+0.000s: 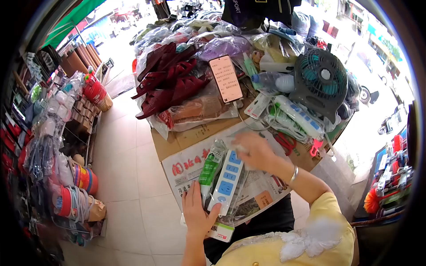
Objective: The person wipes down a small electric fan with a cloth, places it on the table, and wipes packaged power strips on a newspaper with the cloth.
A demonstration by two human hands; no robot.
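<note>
A white power strip (228,177) with blue sockets lies on a newspaper, in clear plastic with a green-labelled cord bundle (209,170) alongside it. My left hand (198,212) holds the lower end of this package, thumb on the strip and fingers along the bundle's left side. A white and green card (220,232) pokes out below that hand. At the strip's top end is my right hand (254,150), its fingers bent and smeared by motion. Whether it pinches anything is not clear.
Behind the newspaper (181,160) lie dark red slippers (173,84), a lit phone (225,79), another packaged power strip (298,116), red scissors (285,142), a water bottle (273,81) and a grey fan (320,80). Shelves of goods (57,115) line the left side.
</note>
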